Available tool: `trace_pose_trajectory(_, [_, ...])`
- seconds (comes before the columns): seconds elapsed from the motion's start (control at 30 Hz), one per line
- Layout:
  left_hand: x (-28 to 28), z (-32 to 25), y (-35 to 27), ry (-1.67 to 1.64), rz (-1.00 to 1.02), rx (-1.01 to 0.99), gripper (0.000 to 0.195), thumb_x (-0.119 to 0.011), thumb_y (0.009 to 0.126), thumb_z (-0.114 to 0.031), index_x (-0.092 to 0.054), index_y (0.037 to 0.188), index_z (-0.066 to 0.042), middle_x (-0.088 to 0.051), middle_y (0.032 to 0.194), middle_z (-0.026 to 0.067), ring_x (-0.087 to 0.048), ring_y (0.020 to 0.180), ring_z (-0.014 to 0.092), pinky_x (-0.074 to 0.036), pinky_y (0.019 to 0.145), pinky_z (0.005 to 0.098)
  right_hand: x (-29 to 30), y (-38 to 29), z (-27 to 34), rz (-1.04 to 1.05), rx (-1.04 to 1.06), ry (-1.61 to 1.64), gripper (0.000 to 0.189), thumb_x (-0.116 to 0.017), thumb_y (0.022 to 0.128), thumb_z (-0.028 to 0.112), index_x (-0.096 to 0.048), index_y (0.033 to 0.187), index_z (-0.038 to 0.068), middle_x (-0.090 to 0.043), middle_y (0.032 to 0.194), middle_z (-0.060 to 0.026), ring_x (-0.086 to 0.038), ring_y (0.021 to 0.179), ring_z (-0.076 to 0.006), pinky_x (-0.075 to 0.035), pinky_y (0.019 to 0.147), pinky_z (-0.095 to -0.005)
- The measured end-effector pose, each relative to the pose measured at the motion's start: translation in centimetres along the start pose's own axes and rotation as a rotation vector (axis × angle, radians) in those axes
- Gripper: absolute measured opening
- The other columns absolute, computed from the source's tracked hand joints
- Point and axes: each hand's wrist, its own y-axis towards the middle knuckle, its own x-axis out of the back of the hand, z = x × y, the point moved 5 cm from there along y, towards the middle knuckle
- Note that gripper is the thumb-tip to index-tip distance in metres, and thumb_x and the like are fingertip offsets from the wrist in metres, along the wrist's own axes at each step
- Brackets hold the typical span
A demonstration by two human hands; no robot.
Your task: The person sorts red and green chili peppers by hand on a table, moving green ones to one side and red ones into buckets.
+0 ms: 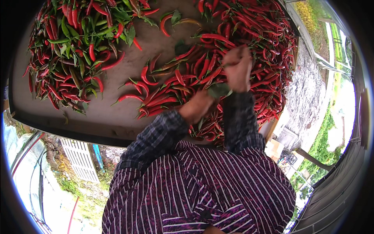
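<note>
My left hand point(198, 106) is low over a spread of red chili peppers point(160, 101), its fingertips blurred. A broad green leaf point(219, 90) shows right at those fingers; whether they grip it is unclear. Higher up and to the right, my right hand point(238, 68) is over the near side of a large heap of red chilies point(271, 52), fingers curled and smeared by motion. I cannot make out anything inside it. Left of both hands, loose red and brownish chilies lie on the tabletop point(114, 87).
A mixed heap of red and green chilies with leaves point(73, 55) covers the table's left side. A few stray chilies point(166, 25) lie between the heaps. The dark raised table edge point(73, 128) runs before me. A white slatted pallet point(80, 159) is on the ground below left.
</note>
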Motion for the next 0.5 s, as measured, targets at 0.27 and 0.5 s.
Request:
trace_pose_trajectory(0.27, [4.4, 1.5, -4.7, -0.522, -0.230, 0.172, 0.024, -0.043, 0.100, -0.025, -0.055, 0.103, -0.006, -0.047, 0.066, -0.0018, -0.037, 0.052, 0.006, -0.028, 0.045, 0.0219, 0.4, 7.7, 6.8, -0.062, 0.742, -2.196, 0.054, -0.065, 0.081, 0.020, -0.045, 0.127, -0.002, -0.053, 0.120, -0.0236, -0.052, 0.111, -0.0393, -0.041, 0.093, -0.0485])
trace_pose_trajectory(0.5, [6.1, 3.7, -6.3, -0.578, -0.371, 0.249, 0.019, -0.046, 0.098, -0.026, -0.052, 0.090, -0.010, -0.042, 0.068, -0.0054, -0.034, 0.053, 0.004, -0.026, 0.045, 0.0190, -7.1, 3.7, -9.0, 0.990, 0.760, -1.865, 0.043, -0.068, 0.076, 0.010, -0.056, 0.118, 0.012, -0.054, 0.109, -0.0110, -0.058, 0.094, -0.0318, -0.050, 0.078, -0.0415])
